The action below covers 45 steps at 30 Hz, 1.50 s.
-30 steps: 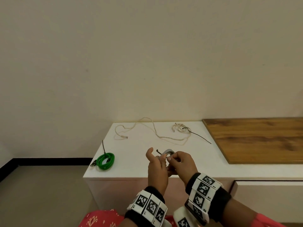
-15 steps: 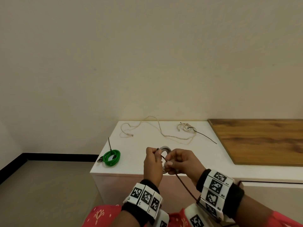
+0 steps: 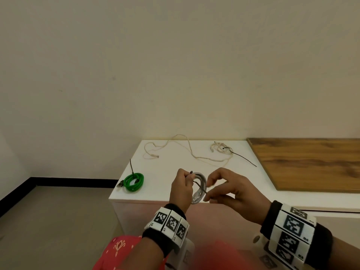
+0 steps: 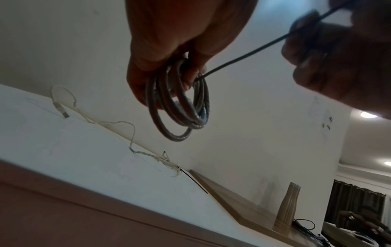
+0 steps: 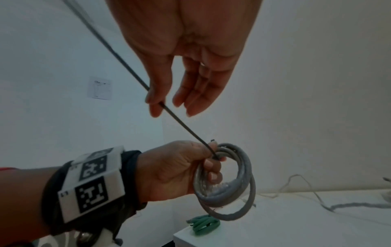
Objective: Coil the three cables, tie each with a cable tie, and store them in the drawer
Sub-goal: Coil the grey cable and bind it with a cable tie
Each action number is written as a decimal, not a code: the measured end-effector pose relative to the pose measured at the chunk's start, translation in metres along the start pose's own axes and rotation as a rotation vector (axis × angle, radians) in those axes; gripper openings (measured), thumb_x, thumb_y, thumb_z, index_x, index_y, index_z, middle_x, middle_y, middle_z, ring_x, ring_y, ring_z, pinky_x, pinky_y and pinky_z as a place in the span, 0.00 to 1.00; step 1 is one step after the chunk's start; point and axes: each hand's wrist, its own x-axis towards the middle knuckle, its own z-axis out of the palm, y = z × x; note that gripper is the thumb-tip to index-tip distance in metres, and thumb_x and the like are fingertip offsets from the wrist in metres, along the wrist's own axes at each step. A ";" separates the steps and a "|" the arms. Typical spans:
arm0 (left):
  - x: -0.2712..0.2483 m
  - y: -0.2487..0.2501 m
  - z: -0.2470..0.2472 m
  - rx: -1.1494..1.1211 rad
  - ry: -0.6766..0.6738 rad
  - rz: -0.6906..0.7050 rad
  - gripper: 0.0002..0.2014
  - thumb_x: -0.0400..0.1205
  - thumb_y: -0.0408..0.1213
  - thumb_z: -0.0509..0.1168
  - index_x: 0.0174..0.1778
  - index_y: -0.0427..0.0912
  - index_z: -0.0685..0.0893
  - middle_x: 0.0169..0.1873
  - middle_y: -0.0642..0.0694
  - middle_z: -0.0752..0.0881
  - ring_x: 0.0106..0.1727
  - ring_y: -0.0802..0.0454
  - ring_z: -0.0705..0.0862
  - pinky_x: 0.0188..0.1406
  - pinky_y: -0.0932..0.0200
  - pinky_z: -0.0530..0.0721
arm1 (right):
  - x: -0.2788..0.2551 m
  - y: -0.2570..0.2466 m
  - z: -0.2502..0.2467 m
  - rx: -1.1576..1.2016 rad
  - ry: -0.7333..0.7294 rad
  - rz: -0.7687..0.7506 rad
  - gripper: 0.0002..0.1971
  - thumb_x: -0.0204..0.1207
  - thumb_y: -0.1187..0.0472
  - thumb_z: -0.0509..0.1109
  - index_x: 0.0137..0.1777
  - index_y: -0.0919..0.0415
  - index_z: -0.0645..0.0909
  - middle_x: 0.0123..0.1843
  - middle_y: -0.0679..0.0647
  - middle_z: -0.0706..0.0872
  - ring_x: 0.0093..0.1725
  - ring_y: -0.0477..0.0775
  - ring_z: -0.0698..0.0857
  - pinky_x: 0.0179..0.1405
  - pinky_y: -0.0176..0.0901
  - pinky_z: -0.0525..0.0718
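Note:
My left hand (image 3: 183, 189) holds a coiled grey cable (image 3: 198, 194) upright in front of the white cabinet's near edge. In the left wrist view its fingers curl through the grey coil (image 4: 180, 108). A black cable tie (image 5: 180, 123) comes out of the left hand (image 5: 175, 168) at the coil's top. My right hand (image 3: 216, 188) pinches the tie's tail (image 3: 201, 189) between thumb (image 5: 154, 107) and forefinger. A green cable (image 3: 134, 182), coiled and bound with a black tie, lies at the cabinet's left front. A beige cable (image 3: 187, 152) sprawls uncoiled at the back.
The white cabinet top (image 3: 171, 168) ends at a wall behind and drops to the floor on the left. A spare black tie (image 3: 243, 158) lies by the beige cable's right end. A wooden board (image 3: 311, 164) covers the surface to the right.
The hands, pressed together at the coil a second ago, have come apart. My right hand has drawn right along the tie's tail. The left hand keeps the coil.

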 end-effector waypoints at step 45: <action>-0.013 0.018 0.002 -0.086 -0.106 -0.039 0.14 0.82 0.29 0.55 0.29 0.43 0.69 0.22 0.47 0.72 0.23 0.52 0.68 0.23 0.60 0.66 | 0.006 -0.010 0.003 0.657 0.076 0.886 0.08 0.73 0.71 0.64 0.34 0.71 0.81 0.14 0.52 0.77 0.15 0.47 0.76 0.20 0.35 0.77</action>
